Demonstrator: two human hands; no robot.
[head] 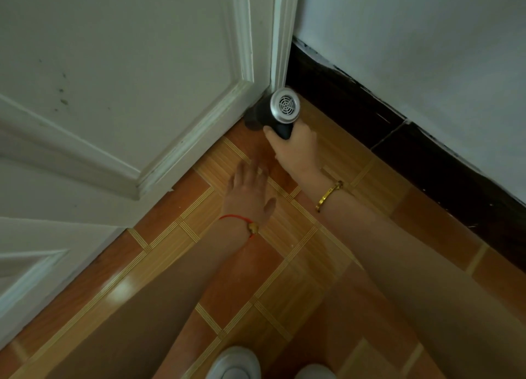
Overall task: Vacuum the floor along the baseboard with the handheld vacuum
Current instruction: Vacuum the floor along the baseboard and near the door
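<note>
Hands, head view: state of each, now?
Left hand: open, fingers spread, holding nothing.
Right hand: gripping the handle of the handheld vacuum.

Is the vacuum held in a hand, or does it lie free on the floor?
Held: the right hand grips the vacuum by its dark handle, vented rear toward the camera. The left hand is off it.

The handheld vacuum (273, 111) sits in the corner, door (113, 94) left, baseboard (370, 105) right.
</note>
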